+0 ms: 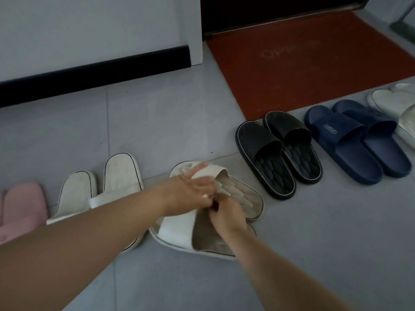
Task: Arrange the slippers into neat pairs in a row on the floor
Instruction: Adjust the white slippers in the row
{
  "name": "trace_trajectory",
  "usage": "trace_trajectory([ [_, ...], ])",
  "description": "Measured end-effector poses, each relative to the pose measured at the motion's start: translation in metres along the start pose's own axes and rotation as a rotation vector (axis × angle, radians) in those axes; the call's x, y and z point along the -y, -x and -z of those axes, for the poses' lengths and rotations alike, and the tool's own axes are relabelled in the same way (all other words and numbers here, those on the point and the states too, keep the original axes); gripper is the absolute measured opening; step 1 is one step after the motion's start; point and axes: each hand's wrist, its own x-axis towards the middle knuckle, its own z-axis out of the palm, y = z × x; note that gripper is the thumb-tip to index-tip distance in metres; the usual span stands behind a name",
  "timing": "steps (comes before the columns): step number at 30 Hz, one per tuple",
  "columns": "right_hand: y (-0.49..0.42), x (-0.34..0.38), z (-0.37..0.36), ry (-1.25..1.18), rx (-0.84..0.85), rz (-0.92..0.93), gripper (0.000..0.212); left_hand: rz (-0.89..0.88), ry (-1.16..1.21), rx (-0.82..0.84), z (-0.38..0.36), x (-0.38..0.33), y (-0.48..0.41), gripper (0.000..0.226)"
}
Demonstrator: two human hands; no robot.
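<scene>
On the floor the left hand curls its fingers round the strap of the farther beige slipper while the right hand, touching it, pinches the strap edge of the nearer beige slipper, with a white pair just left of them and a black pair and a navy pair to their right.

Pink slippers at the left edge and a pale pair at the right edge are cut off. The lettering on the red mat is blurred.
</scene>
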Motion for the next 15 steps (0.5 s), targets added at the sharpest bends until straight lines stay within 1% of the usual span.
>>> trace_trajectory([
  [1,-0.003,-0.003,0.003,-0.010,-0.044,-0.005,0.015,0.053,0.013,-0.082,0.005,0.005,-0.002,0.024],
  [2,-0.007,-0.006,0.007,-0.032,-0.085,-0.016,0.011,0.129,-0.054,-0.128,0.010,0.013,-0.002,0.034],
  [3,-0.011,-0.008,0.010,-0.051,-0.126,-0.031,0.011,0.215,-0.117,-0.173,0.015,0.021,0.000,0.047],
  [4,-0.016,-0.009,0.013,-0.060,-0.169,-0.045,0.017,0.325,-0.089,-0.116,0.016,0.027,0.003,0.058],
  [5,-0.021,-0.010,0.015,-0.063,-0.203,-0.053,0.023,0.418,-0.027,-0.089,0.013,0.031,0.008,0.060],
  [7,-0.030,-0.008,0.016,-0.077,-0.213,-0.041,0.034,0.645,0.163,-0.011,-0.001,0.035,0.016,0.048],
  [8,-0.034,-0.006,0.014,-0.072,-0.196,-0.024,0.039,0.722,0.228,0.046,-0.010,0.034,0.020,0.047],
  [10,-0.040,0.000,0.008,-0.048,-0.147,0.002,0.043,0.808,0.387,0.160,-0.021,0.027,0.029,0.057],
  [12,-0.045,0.006,0.002,-0.033,-0.097,0.015,0.042,0.855,0.557,0.261,-0.030,0.022,0.037,0.066],
  [13,-0.047,0.010,0.000,-0.030,-0.073,0.020,0.041,0.871,0.607,0.284,-0.034,0.021,0.040,0.068],
  [15,-0.050,0.017,-0.003,-0.026,-0.028,0.040,0.040,0.909,0.665,0.266,-0.041,0.020,0.046,0.068],
])
